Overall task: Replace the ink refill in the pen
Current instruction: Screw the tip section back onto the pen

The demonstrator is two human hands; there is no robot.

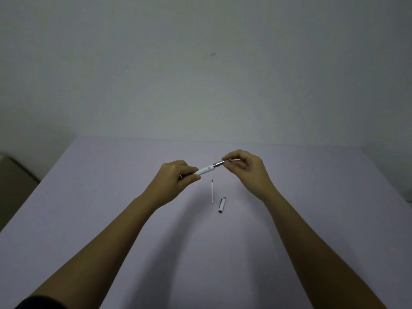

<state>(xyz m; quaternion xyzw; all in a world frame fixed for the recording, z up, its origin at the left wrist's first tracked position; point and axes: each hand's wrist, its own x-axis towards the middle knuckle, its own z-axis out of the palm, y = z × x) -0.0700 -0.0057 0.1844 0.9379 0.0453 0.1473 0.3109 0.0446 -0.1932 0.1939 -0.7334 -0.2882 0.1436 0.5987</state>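
Pen (206,169) held above the bench (89,197), left hand (178,177) closed on the barrel, right hand (243,163) pinching the metal tip; a slipped twist could drop parts onto the loose refill (212,191) and cap (222,204) lying just nearer.

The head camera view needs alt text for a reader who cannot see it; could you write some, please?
Two bare hands hold a white pen above a pale table, left hand on the barrel, right hand at its metal tip. A refill and cap lie below.
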